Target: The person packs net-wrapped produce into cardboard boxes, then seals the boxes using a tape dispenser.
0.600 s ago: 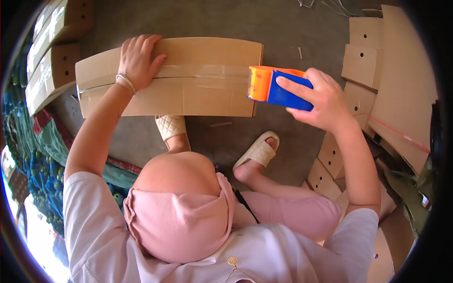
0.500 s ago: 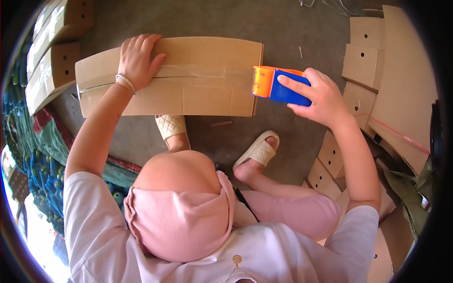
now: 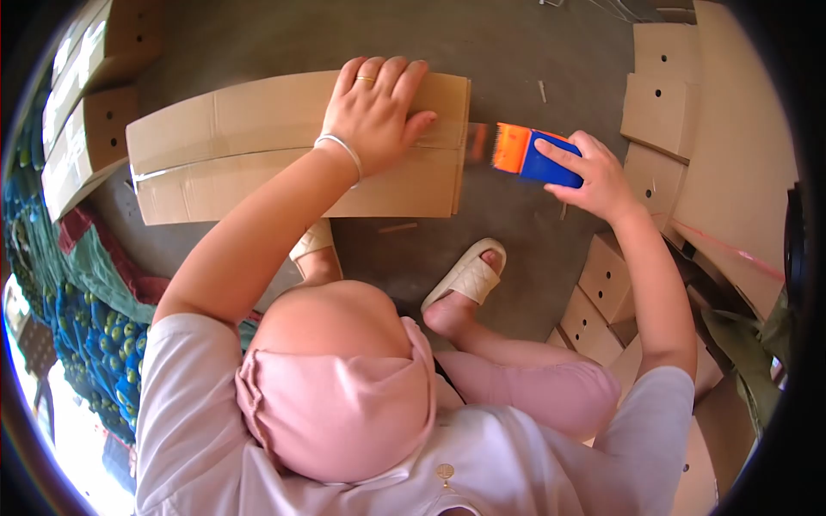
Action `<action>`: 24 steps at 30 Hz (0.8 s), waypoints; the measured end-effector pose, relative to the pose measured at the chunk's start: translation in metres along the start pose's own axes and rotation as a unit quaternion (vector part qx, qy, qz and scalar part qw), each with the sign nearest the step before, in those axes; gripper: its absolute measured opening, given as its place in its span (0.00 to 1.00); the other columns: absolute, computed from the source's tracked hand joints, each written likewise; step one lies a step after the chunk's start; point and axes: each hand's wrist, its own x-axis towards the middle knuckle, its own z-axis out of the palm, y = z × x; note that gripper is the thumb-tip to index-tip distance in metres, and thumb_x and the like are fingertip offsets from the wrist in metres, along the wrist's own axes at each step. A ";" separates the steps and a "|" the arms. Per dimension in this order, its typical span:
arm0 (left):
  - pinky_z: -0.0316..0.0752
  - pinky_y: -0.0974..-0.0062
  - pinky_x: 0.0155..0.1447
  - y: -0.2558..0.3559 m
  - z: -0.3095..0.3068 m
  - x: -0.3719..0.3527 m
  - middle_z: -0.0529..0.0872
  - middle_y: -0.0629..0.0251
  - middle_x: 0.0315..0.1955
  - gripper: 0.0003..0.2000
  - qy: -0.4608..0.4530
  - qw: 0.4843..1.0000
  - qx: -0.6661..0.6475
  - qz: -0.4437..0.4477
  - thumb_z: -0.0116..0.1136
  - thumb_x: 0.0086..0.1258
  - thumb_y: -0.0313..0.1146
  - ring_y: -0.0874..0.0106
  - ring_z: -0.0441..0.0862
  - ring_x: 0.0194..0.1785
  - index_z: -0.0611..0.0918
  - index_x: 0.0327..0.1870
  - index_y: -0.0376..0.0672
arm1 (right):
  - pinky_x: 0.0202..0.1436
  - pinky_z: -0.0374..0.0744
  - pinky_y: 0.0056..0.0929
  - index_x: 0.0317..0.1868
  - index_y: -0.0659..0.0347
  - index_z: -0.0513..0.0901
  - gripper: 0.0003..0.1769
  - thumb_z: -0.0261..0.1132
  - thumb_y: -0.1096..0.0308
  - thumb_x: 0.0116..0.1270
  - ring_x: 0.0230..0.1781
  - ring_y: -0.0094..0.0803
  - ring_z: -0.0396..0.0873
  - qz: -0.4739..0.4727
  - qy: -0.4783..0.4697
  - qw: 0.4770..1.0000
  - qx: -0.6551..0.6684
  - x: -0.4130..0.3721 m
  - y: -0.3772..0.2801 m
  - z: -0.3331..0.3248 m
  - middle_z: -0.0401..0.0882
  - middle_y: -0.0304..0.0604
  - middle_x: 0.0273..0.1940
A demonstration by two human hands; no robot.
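A long closed cardboard box [image 3: 258,129] lies in front of me, a seam running along its upper face. My left hand [image 3: 374,107] rests on that face near the right end, fingers laid out and the thumb apart. Just beyond the box's right end, my right hand [image 3: 598,179] grips a blue and orange tape dispenser [image 3: 555,162]. A clear strip of tape [image 3: 478,143] spans the gap between the dispenser and the box end. Shiny tape also shows along the seam at the left end.
Cardboard boxes with round holes [image 3: 658,112] are stacked on the right beside a tall cardboard sheet [image 3: 740,155]. More boxes [image 3: 107,129] stand at the upper left. Blue netting with round greenish things [image 3: 99,344] and green cloth [image 3: 103,267] lie at the left. My sandalled feet [image 3: 469,279] are below the box.
My left hand has slid right along the box. The tape dispenser has moved right, away from the box end, with tape stretched between. The box has shifted slightly left.
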 end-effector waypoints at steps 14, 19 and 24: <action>0.59 0.55 0.69 0.002 -0.001 0.003 0.75 0.57 0.59 0.30 -0.004 1.000 0.029 0.004 0.60 0.64 0.48 0.55 0.69 0.63 0.71 0.65 0.43 | 0.43 0.81 0.39 0.51 0.45 0.86 0.24 0.71 0.50 0.53 0.39 0.39 0.85 0.217 -0.317 0.923 -0.037 0.123 -0.042 0.055 0.86 0.44 0.37; 0.65 0.57 0.67 -0.062 -0.051 -0.021 0.77 0.56 0.59 0.24 0.158 0.982 -0.103 0.012 0.64 0.62 0.35 0.54 0.70 0.65 0.76 0.61 0.44 | 0.48 0.79 0.38 0.62 0.43 0.78 0.32 0.69 0.51 0.55 0.43 0.43 0.83 0.285 -0.078 0.949 0.110 0.044 -0.058 0.025 0.83 0.48 0.41; 0.64 0.59 0.68 -0.301 -0.073 -0.197 0.77 0.52 0.60 0.29 0.202 0.881 0.128 -0.409 0.46 0.73 0.56 0.54 0.72 0.64 0.73 0.65 0.44 | 0.56 0.76 0.31 0.67 0.53 0.73 0.36 0.71 0.54 0.59 0.50 0.34 0.82 0.303 0.114 0.868 0.376 -0.013 -0.089 0.057 0.82 0.50 0.53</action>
